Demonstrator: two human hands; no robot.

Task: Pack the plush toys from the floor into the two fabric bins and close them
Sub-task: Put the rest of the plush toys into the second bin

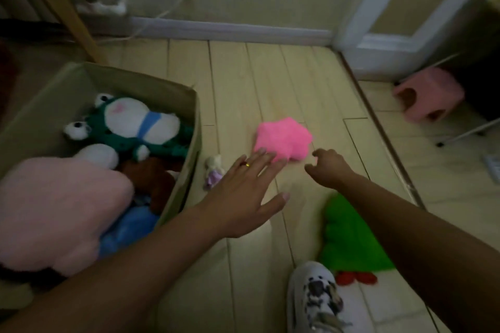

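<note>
Lying on the wooden floor (243,76), a pink plush star (282,138) sits right of the open bin (186,127). Left hand (243,197) spread, fingertips at its edge; right hand (328,167) loosely curled, holding nothing, just beside it.

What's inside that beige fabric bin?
The fabric bin holds a green frog plush, a pale pink plush, something brown and something blue. Anything beneath them is covered.
</note>
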